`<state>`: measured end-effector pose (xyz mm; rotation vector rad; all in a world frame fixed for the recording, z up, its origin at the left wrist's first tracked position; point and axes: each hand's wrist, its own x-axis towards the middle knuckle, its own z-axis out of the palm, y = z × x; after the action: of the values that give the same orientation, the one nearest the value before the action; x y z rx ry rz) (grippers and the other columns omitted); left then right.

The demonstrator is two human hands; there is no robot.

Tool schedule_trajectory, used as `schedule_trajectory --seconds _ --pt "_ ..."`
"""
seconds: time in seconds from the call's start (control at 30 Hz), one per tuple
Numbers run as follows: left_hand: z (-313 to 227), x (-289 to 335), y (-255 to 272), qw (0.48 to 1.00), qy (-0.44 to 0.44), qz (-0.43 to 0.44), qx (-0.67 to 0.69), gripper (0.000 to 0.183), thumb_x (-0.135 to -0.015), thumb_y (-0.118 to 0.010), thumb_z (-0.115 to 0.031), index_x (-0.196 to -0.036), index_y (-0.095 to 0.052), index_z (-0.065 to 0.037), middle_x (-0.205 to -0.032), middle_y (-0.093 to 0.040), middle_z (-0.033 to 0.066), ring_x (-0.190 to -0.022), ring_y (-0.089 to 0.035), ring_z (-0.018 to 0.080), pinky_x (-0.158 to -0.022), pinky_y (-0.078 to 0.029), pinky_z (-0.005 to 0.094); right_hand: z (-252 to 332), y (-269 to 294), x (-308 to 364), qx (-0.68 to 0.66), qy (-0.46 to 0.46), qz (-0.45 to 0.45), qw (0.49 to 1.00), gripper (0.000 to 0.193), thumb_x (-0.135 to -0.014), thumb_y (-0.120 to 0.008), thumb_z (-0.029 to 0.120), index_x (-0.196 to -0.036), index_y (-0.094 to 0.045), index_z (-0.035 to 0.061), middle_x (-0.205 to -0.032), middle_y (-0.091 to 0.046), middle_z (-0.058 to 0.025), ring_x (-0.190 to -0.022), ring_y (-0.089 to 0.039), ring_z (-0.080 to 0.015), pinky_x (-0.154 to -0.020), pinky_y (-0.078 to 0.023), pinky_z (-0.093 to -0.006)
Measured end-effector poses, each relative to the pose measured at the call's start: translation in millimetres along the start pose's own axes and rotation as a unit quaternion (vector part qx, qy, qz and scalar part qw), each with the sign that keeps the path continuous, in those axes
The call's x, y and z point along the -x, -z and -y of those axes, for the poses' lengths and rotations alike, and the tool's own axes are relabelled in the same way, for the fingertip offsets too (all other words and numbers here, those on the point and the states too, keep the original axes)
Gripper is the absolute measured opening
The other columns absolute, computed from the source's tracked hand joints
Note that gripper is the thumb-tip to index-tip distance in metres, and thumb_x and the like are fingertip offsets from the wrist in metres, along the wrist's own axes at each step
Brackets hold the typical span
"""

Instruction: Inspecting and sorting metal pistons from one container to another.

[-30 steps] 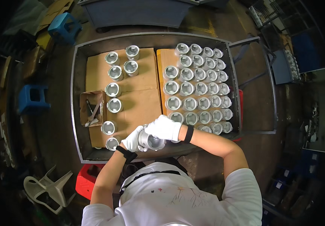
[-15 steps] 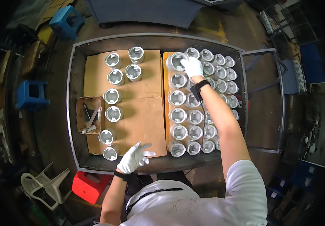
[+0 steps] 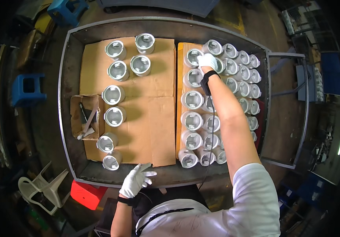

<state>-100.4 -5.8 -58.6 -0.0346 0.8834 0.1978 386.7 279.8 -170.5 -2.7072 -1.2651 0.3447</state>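
Observation:
My right hand (image 3: 207,61), in a white glove, reaches to the far left corner of the right-hand group of clear jars. Its fingers are closed at the right side of the rim of a clear jar (image 3: 193,58), which stands upright; the fingertips are partly hidden. My left hand (image 3: 135,182), also gloved in white, hovers over the near edge of the cart with its fingers apart. A greyish strip shows at its index finger; I cannot tell whether it is a stained fingertip or something thin. The nearest jar (image 3: 111,160) to it stands on the left cardboard.
A metal-framed cart (image 3: 64,118) holds cardboard sheets (image 3: 150,122) with several upright jars on the left. A small cardboard box (image 3: 75,118) contains a pen and thin tools. A cable hangs from my right wristband. A red stool (image 3: 86,194) stands by the near left corner.
The view has shifted a little. The jar at my right hand looked larger and closer before and now sits level with its row. My left hand has drawn slightly toward me, fingers still spread.

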Motion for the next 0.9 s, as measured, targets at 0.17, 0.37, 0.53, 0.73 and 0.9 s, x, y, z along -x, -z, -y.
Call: schedule_trajectory --seconds 0.17,0.37,0.53,0.73,0.9 --pt "10.6 -6.4 3.8 1.0 0.006 -0.011 -0.019 0.066 -0.1 -0.039 -0.051 -0.143 -0.038 -0.002 -0.112 -0.064 0.0201 -0.073 -0.064 0.0197 -0.059 -0.05 0.0251 -0.2 -1.3 -1.0 0.012 0.041 0.017 0.999 0.031 -0.083 -0.055 0.03 -0.09 -0.074 0.0066 -0.1 -0.069 -0.0228 -0.097 -0.066 -0.0393 -0.084 -0.052 -0.0484" --pt "6.7 -11.0 -4.5 0.998 0.01 0.009 -0.056 0.066 -0.099 -0.04 -0.051 -0.142 -0.038 0.0 -0.112 -0.065 0.0163 -0.072 -0.064 0.0181 -0.058 -0.049 0.0238 -51.4 3.7 -40.3 -0.097 0.042 0.068 0.992 0.035 -0.084 -0.06 0.033 -0.092 -0.072 0.0004 -0.092 -0.068 -0.0228 -0.087 -0.066 -0.0368 -0.076 -0.05 -0.0466" --pt "-2.9 7.7 -9.1 0.997 -0.017 -0.014 -0.074 0.063 -0.099 -0.042 -0.049 -0.14 -0.042 0.0 -0.109 -0.067 0.0159 -0.072 -0.065 0.018 -0.057 -0.048 0.0233 -45.8 34.3 16.3 -0.114 0.118 0.107 0.981 0.041 -0.085 -0.062 0.042 -0.088 -0.074 0.0031 -0.091 -0.071 -0.0189 -0.083 -0.069 -0.035 -0.074 -0.052 -0.0437" --pt "-12.5 23.3 -14.8 0.992 -0.042 -0.01 -0.116 0.059 -0.101 -0.042 -0.046 -0.139 -0.043 0.0 -0.109 -0.067 0.0164 -0.073 -0.065 0.0174 -0.057 -0.049 0.024 -58.3 101.7 171.3 -0.251 0.086 0.26 0.929 0.034 -0.09 -0.058 0.03 -0.074 -0.066 0.0012 -0.063 -0.064 -0.0094 -0.049 -0.061 -0.0197 -0.048 -0.047 -0.0347" --pt "-17.1 43.8 -12.3 0.989 -0.06 -0.005 -0.137 0.055 -0.101 -0.041 -0.044 -0.137 -0.046 -0.002 -0.107 -0.068 0.0154 -0.073 -0.064 0.0177 -0.058 -0.049 0.0233 -82.8 97.4 304.1 -0.131 0.16 0.33 0.921 0.034 -0.089 -0.057 0.037 -0.083 -0.067 0.0047 -0.069 -0.065 -0.0156 -0.058 -0.063 -0.0267 -0.059 -0.049 -0.0407"
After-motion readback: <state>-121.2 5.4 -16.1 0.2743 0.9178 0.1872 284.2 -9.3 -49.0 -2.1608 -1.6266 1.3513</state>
